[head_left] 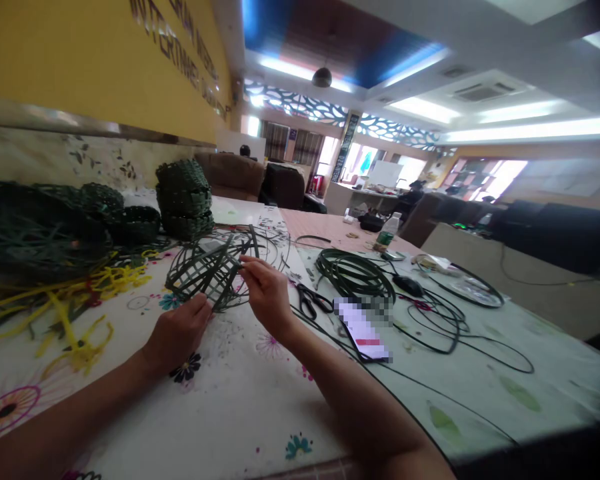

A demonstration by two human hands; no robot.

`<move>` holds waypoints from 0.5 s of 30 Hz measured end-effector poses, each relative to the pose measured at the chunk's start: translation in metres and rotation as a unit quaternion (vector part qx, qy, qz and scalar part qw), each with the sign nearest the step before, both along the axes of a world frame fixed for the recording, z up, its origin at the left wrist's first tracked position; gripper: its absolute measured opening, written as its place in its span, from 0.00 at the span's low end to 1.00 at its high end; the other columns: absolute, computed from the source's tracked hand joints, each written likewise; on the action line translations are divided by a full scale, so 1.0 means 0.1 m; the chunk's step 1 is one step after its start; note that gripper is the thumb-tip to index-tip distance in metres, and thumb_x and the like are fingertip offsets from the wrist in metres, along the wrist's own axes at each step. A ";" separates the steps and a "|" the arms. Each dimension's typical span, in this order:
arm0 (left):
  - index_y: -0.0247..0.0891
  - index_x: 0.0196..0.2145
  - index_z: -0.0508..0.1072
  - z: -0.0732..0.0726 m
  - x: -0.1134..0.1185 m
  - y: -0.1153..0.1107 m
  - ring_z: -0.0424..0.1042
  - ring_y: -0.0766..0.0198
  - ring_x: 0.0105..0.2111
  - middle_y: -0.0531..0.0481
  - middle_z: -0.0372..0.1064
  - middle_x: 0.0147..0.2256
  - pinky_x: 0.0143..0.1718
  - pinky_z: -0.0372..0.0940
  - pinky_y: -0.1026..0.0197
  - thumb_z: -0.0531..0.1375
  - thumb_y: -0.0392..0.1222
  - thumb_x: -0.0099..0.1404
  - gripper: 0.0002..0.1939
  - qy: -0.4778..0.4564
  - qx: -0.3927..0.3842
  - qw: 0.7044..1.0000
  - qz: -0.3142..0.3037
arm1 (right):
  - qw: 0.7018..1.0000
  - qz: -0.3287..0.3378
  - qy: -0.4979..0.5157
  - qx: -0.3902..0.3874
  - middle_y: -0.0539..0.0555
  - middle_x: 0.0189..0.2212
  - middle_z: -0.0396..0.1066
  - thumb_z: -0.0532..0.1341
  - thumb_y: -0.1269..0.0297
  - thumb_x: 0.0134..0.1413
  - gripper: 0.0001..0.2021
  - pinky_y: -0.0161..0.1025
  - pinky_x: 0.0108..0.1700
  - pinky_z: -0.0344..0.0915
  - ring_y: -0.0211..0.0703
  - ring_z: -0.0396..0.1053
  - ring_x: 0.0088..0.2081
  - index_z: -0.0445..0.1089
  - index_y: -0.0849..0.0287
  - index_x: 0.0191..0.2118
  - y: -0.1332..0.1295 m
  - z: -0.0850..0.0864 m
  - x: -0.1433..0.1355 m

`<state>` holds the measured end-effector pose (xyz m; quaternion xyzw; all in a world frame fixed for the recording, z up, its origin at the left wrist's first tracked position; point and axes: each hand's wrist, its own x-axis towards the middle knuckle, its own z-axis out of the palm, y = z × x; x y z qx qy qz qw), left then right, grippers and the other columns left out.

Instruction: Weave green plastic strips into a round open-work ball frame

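An open-weave basket (200, 267) of dark green strips stands on the flowered tablecloth, with loose strip ends sticking out around its right side. My left hand (177, 333) is closed on the basket's near lower edge. Higher up, at the basket's right side, my right hand (266, 290) pinches a dark green strip (253, 241) between thumb and fingers. The fingertips of both hands are partly hidden behind the knuckles and the weave. Black-handled scissors (310, 300) lie just right of my right hand.
Finished green baskets (184, 200) are stacked at the back left, beside tangled yellow strips (75, 320). To the right are a coil of green strip (355, 273), a phone (363, 330), a black computer mouse (408, 285), loose cords and a plastic bottle (387, 232).
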<state>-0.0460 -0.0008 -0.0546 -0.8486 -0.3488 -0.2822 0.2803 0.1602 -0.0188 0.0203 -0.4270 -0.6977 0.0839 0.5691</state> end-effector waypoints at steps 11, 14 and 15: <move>0.36 0.33 0.70 0.00 -0.01 0.01 0.69 0.62 0.28 0.46 0.70 0.34 0.23 0.53 0.60 0.53 0.38 0.72 0.11 -0.013 0.004 1.000 -0.002 | 0.992 -0.041 -0.117 0.020 0.56 0.47 0.76 0.53 0.65 0.67 0.12 0.37 0.47 0.69 0.42 0.75 0.46 0.75 0.55 0.44 -0.05 0.01 0.01; 0.36 0.31 0.69 -0.01 -0.03 0.04 0.69 0.62 0.27 0.46 0.69 0.34 0.22 0.51 0.60 0.52 0.40 0.73 0.12 -0.023 0.014 1.000 0.013 | 0.977 -0.058 -0.204 0.034 0.55 0.47 0.76 0.52 0.66 0.68 0.13 0.34 0.42 0.66 0.39 0.74 0.42 0.75 0.55 0.43 -0.03 -0.08 0.00; 0.36 0.31 0.69 -0.02 -0.03 0.06 0.69 0.62 0.27 0.46 0.69 0.33 0.22 0.51 0.60 0.52 0.41 0.73 0.13 -0.030 0.014 0.999 0.021 | 0.968 -0.062 -0.239 0.038 0.55 0.45 0.77 0.51 0.68 0.68 0.13 0.33 0.40 0.65 0.38 0.73 0.40 0.75 0.56 0.42 -0.03 -0.12 0.00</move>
